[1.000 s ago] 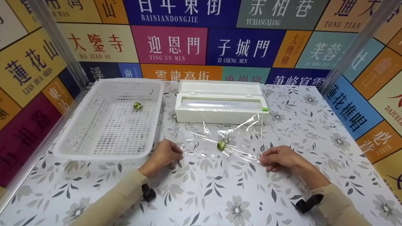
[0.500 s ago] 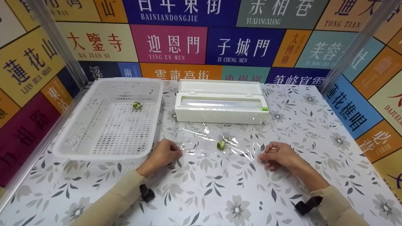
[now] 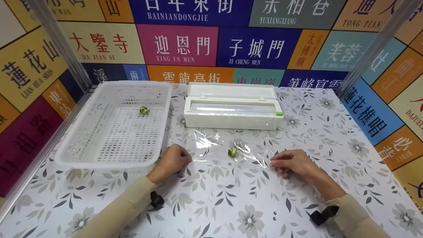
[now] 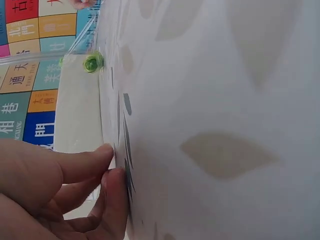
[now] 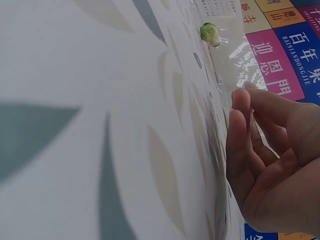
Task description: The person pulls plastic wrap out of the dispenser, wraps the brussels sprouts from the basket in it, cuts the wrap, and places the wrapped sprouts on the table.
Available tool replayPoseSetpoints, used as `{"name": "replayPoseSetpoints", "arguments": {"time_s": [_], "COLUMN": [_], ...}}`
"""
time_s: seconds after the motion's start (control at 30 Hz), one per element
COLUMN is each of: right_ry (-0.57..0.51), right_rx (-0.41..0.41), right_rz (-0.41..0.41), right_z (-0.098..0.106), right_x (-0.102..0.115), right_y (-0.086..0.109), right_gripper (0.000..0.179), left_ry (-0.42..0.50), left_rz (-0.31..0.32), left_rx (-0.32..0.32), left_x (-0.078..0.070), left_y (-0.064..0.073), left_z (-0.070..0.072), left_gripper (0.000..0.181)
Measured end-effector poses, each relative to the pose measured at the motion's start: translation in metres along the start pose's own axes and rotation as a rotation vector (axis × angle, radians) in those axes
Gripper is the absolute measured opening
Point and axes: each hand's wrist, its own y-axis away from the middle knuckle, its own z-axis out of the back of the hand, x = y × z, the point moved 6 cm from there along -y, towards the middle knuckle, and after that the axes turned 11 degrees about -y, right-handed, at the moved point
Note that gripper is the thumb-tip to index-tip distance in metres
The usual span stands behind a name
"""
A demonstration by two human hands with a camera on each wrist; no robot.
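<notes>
- Currently left grip [image 3: 174,161] is pinched on the near left part of the clear film [image 3: 206,142]; my left wrist view has thumb and fingertips [image 4: 117,180] together, low over the surface [image 3: 228,205].
- Right grip [image 3: 293,162] pinches the near right part of the film; I get thumb and fingertips [image 5: 241,100] meeting on the right wrist feed.
- Film spreads between both grips, glare and creases all over it. I can't trace its near edge cleanly.
- Small green vegetable [image 3: 232,152] sits within the film's area, between the grips, touching neither. Can't tell whether it's on top of the film or under it.
- Beyond it: long white box [image 3: 228,122], lid [image 3: 231,91] flipped back, clear roll [image 3: 233,108] inside, green tab [image 3: 279,113] at the right end of the front rim.
- White perforated basket [image 3: 114,165] stands left of the box, near the left grip; second vegetable [image 3: 144,110] lies inside, toward the back.
- Beige sleeves [image 3: 120,210] on both arms, dark wrist device [image 3: 157,200] on each.
- Surface has a grey floral print; coloured sign panels [image 3: 178,46] line the walls.
</notes>
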Motion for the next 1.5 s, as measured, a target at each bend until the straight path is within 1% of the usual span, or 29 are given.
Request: {"name": "replayPoseSetpoints", "arguments": {"time_s": [0.07, 0.17, 0.27, 0.37, 0.43, 0.53, 0.63, 0.67, 0.73, 0.83, 0.87, 0.93, 1.03, 1.17, 1.23, 1.3, 1.43, 1.5], "right_ry": [0.019, 0.044, 0.068, 0.082, 0.085, 0.076, 0.061, 0.054, 0.044, 0.063, 0.075, 0.1, 0.127, 0.148, 0.159, 0.171, 0.195, 0.197], "right_rx": [0.013, 0.036, 0.069, 0.086, 0.095, 0.087, 0.073, 0.067, 0.059, 0.074, 0.076, 0.083, 0.083, 0.048, 0.019, -0.012, -0.064, -0.086], "right_rz": [-0.005, -0.008, 0.003, 0.01, 0.01, 0.006, 0.012, 0.017, 0.021, 0.047, 0.058, 0.081, 0.116, 0.13, 0.129, 0.13, 0.146, 0.15], "right_z": [0.001, 0.001, 0.001, 0.0, -0.001, -0.001, 0.001, 0.002, 0.003, 0.003, 0.002, 0.001, 0.0, -0.001, 0.0, 0.001, 0.003, 0.004], "right_x": [0.001, 0.002, 0.003, 0.004, 0.003, 0.003, 0.004, 0.004, 0.005, 0.007, 0.009, 0.011, 0.015, 0.018, 0.019, 0.02, 0.021, 0.021], "right_y": [0.001, 0.002, 0.003, 0.003, 0.003, 0.003, 0.003, 0.003, 0.004, 0.004, 0.004, 0.004, 0.004, 0.003, 0.001, 0.001, -0.001, -0.001], "right_gripper": [0.044, 0.045, 0.046, 0.047, 0.047, 0.046, 0.044, 0.044, 0.044, 0.045, 0.045, 0.045, 0.045, 0.042, 0.039, 0.037, 0.033, 0.031], "left_ry": [0.004, 0.042, 0.069, 0.089, 0.085, 0.053, 0.013, -0.004, -0.034, -0.098, -0.107, -0.103, -0.065, -0.015, 0.012, 0.055, 0.165, 0.217], "left_rz": [-0.001, 0.007, 0.005, 0.018, 0.031, 0.03, -0.019, -0.03, -0.032, -0.026, -0.017, -0.026, -0.045, -0.063, -0.057, -0.031, 0.008, 0.011], "left_rx": [0.027, 0.069, 0.088, 0.099, 0.085, 0.035, -0.013, -0.021, -0.016, -0.013, -0.006, -0.006, -0.003, -0.01, -0.013, -0.004, 0.019, 0.036], "left_x": [-0.001, -0.001, -0.002, -0.002, -0.003, -0.004, -0.009, -0.01, -0.011, -0.014, -0.014, -0.015, -0.017, -0.018, -0.017, -0.016, -0.013, -0.012], "left_y": [0.001, 0.003, 0.003, 0.002, 0.001, 0.0, -0.002, -0.002, -0.002, -0.001, -0.001, 0.0, 0.002, 0.002, 0.001, 0.001, -0.001, -0.001], "left_z": [0.001, 0.002, 0.001, -0.001, -0.002, -0.002, -0.002, -0.003, -0.004, -0.005, -0.005, -0.005, -0.005, -0.003, -0.002, -0.001, 0.0, 0.0], "left_gripper": [0.006, 0.008, 0.004, 0.012, 0.016, 0.01, 0.005, 0.005, 0.006, 0.008, 0.009, 0.009, 0.009, 0.007, 0.007, 0.006, 0.006, 0.006]}}
